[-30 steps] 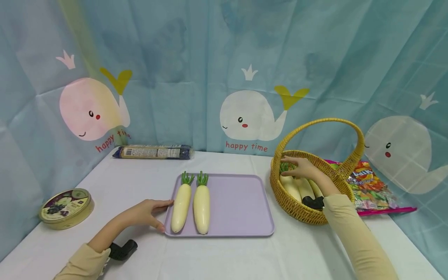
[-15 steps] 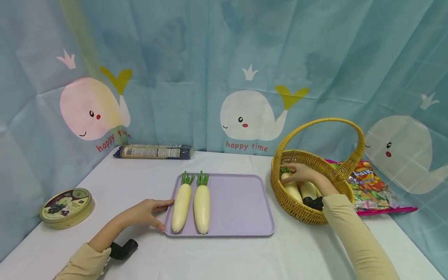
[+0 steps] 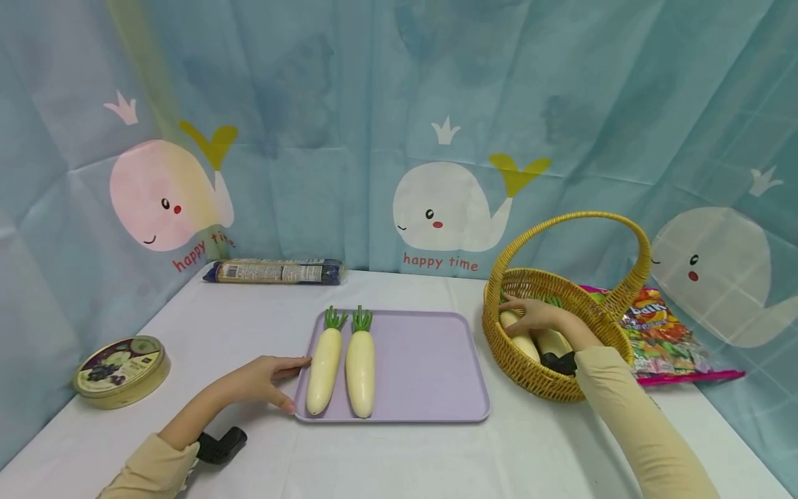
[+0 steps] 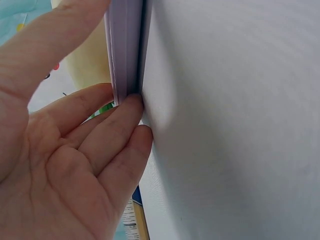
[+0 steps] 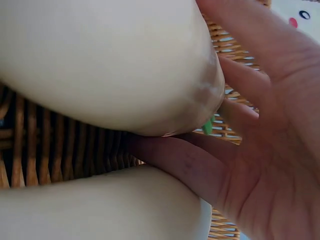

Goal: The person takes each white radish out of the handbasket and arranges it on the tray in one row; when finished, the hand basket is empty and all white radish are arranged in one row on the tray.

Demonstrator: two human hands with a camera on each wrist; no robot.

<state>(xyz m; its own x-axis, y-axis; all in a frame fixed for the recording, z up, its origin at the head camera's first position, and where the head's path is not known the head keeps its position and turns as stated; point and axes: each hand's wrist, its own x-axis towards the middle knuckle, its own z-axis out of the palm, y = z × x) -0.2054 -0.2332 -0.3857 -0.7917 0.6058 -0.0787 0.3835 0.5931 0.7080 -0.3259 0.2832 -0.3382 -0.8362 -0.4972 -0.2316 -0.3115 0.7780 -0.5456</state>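
Inside the yellow wicker basket (image 3: 530, 382), my right hand (image 3: 537, 316) grips a white radish (image 3: 524, 341). In the right wrist view, its thumb and fingers lie on opposite sides of that radish (image 5: 110, 60), near its leafy end. A second radish (image 5: 100, 210) lies alongside in the basket, partly hidden by the hand in the head view. My left hand (image 3: 258, 382) touches the left edge of the lilac tray (image 3: 424, 367) with loosely extended fingers (image 4: 117, 130). Two white radishes, one left (image 3: 324, 373) and one right (image 3: 359, 374), lie side by side on the tray, green tops facing away.
An oval tin (image 3: 121, 373) stands at the far left. A long plastic-wrapped packet (image 3: 274, 271) lies by the back curtain (image 3: 349, 138). Behind and right of the basket is a colourful candy bag (image 3: 661, 339). The basket's tall handle (image 3: 573, 216) arches above the right hand.
My right hand has shifted slightly down and closed its fingers around a radish in the basket. The left hand and the tray have stayed in place.
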